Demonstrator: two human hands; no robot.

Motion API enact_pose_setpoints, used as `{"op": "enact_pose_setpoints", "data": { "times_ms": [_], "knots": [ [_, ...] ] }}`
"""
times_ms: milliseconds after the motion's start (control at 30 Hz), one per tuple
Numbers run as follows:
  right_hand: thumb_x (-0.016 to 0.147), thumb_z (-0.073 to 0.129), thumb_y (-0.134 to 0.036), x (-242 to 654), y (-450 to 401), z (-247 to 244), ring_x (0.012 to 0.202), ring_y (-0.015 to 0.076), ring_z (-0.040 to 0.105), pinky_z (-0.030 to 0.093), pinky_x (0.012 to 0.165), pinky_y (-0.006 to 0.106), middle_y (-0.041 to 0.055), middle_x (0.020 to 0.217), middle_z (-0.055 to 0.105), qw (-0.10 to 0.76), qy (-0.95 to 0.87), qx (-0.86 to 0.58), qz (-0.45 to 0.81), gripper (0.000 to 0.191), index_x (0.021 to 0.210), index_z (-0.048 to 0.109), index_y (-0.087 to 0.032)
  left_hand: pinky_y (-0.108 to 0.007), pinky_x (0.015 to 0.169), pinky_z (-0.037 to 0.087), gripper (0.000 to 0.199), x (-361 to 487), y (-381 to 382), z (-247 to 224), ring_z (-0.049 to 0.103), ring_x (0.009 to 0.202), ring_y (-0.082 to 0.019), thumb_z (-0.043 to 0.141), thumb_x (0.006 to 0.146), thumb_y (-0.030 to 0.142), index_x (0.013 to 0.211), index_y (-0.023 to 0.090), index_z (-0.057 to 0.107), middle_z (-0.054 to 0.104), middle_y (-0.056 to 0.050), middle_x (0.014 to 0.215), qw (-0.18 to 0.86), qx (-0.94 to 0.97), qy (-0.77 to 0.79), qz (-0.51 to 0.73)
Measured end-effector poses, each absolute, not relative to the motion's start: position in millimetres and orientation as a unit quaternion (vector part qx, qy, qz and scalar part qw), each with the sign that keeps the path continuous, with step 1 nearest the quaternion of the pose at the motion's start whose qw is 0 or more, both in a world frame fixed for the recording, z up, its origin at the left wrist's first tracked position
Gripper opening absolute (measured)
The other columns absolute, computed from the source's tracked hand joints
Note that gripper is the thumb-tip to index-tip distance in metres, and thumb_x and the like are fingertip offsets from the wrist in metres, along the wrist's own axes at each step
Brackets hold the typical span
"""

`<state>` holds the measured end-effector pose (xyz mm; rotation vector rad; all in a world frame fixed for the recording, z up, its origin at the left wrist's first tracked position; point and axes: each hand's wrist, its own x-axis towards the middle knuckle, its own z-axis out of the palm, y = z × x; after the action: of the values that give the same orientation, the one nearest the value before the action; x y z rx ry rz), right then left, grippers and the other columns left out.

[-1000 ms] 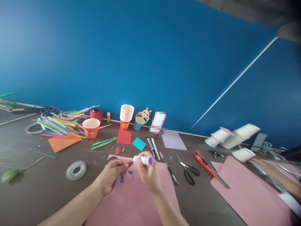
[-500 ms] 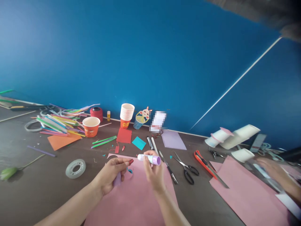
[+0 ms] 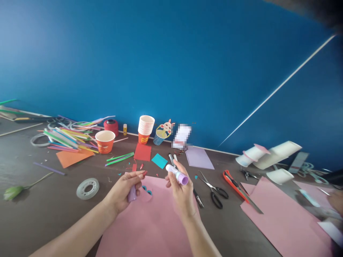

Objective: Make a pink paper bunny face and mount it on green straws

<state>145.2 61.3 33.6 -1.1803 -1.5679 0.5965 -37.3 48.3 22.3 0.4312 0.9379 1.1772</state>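
My right hand (image 3: pixel 182 191) is closed around a white glue stick (image 3: pixel 174 171) with a purple end, tilted over the far part of a pink paper sheet (image 3: pixel 150 228). Between the thumb and fingertips of my left hand (image 3: pixel 124 192) is a small red paper piece (image 3: pixel 145 173). That same hand also keeps a purple cap (image 3: pixel 132 194) in its lower fingers. Just right of it, a small pink cut-out with blue rings (image 3: pixel 147 191) lies on the sheet. The hands are apart from each other.
Black-handled scissors (image 3: pixel 214 191) and a red box cutter (image 3: pixel 235 185) lie to the right. Clear tape (image 3: pixel 88 188) lies left. Behind stand an orange cup (image 3: pixel 105 142) and stacked paper cups (image 3: pixel 146 126). Another person's blurred hand (image 3: pixel 336 201) is at far right.
My right hand has turned the glue stick, drawing it slightly right and away from the red piece. The left hand keeps its hold. The other person's hand has shifted right.
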Motion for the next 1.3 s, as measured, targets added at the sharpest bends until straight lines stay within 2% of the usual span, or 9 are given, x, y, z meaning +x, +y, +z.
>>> {"op": "enact_pose_setpoints", "data": {
  "times_ms": [133,267,433,567,767,900,1067,1167,1300],
  "knots": [
    [0.084,0.048,-0.025,142,55,31,0.057,0.0132,0.060,0.050,0.056,0.025,0.0027,0.078,0.064,0.434,-0.697,-0.461,0.336,0.032,0.116,0.049,-0.021,-0.014,0.037,0.035,0.020,-49,58,18,0.042,0.044,-0.004,0.065,0.068,0.015,0.088,0.013,0.063,0.045,0.006,0.053,0.703,0.179,0.370,0.581],
    [0.081,0.051,-0.019,133,44,30,0.062,0.0139,0.060,0.046,0.060,0.024,-0.0015,0.071,0.063,0.324,-0.807,-0.409,0.275,0.024,0.104,0.054,-0.026,-0.014,0.038,0.036,0.017,-56,64,11,0.041,0.042,-0.003,0.064,0.069,0.013,0.085,0.013,0.060,0.049,0.005,0.057,0.698,0.163,0.357,0.599],
    [0.063,0.072,-0.023,124,37,31,0.078,0.0213,0.058,0.044,0.066,0.030,0.0029,0.088,0.061,0.201,-0.874,-0.413,0.160,0.049,0.106,0.050,-0.027,-0.014,0.037,0.036,0.021,-55,64,7,0.043,0.042,-0.004,0.064,0.069,0.014,0.089,0.013,0.059,0.050,0.004,0.059,0.700,0.168,0.356,0.595],
    [0.063,0.071,-0.021,117,38,27,0.080,0.0228,0.054,0.042,0.071,0.035,0.0044,0.091,0.059,0.167,-0.887,-0.416,0.110,0.047,0.104,0.048,-0.025,-0.014,0.038,0.037,0.021,-53,63,7,0.043,0.043,-0.003,0.063,0.070,0.014,0.091,0.014,0.059,0.050,0.004,0.059,0.699,0.172,0.355,0.596],
    [0.066,0.053,-0.003,115,39,24,0.075,0.0223,0.055,0.041,0.067,0.034,0.0048,0.084,0.060,0.135,-0.897,-0.412,0.088,0.046,0.107,0.046,-0.023,-0.014,0.038,0.037,0.020,-53,63,5,0.044,0.044,-0.003,0.063,0.071,0.014,0.091,0.014,0.059,0.049,0.004,0.063,0.694,0.173,0.367,0.595],
    [0.065,0.047,0.001,117,39,21,0.078,0.0208,0.058,0.043,0.068,0.031,0.0051,0.090,0.062,0.189,-0.885,-0.402,0.143,0.050,0.109,0.045,-0.022,-0.015,0.038,0.037,0.021,-53,63,5,0.044,0.044,-0.003,0.063,0.070,0.014,0.091,0.013,0.060,0.051,0.003,0.066,0.690,0.171,0.370,0.599],
    [0.072,0.047,-0.007,120,49,12,0.075,0.0164,0.061,0.046,0.066,0.026,0.0030,0.087,0.062,0.383,-0.748,-0.477,0.257,0.035,0.105,0.046,-0.021,-0.015,0.037,0.037,0.020,-52,63,5,0.043,0.045,-0.003,0.064,0.069,0.013,0.088,0.013,0.061,0.053,0.002,0.068,0.694,0.162,0.364,0.600],
    [0.071,0.051,-0.014,122,57,11,0.058,0.0139,0.059,0.048,0.056,0.025,-0.0006,0.075,0.058,0.481,-0.605,-0.523,0.360,0.034,0.104,0.043,-0.021,-0.015,0.036,0.037,0.021,-50,62,5,0.043,0.046,-0.003,0.066,0.067,0.014,0.088,0.014,0.063,0.053,0.002,0.068,0.686,0.173,0.375,0.600],
    [0.070,0.052,-0.016,124,62,16,0.045,0.0134,0.057,0.049,0.047,0.026,-0.0065,0.062,0.053,0.519,-0.478,-0.511,0.491,0.040,0.105,0.036,-0.023,-0.015,0.037,0.038,0.023,-44,58,9,0.044,0.047,-0.003,0.068,0.067,0.018,0.090,0.014,0.064,0.055,0.001,0.073,0.687,0.196,0.420,0.560]
  ]
}}
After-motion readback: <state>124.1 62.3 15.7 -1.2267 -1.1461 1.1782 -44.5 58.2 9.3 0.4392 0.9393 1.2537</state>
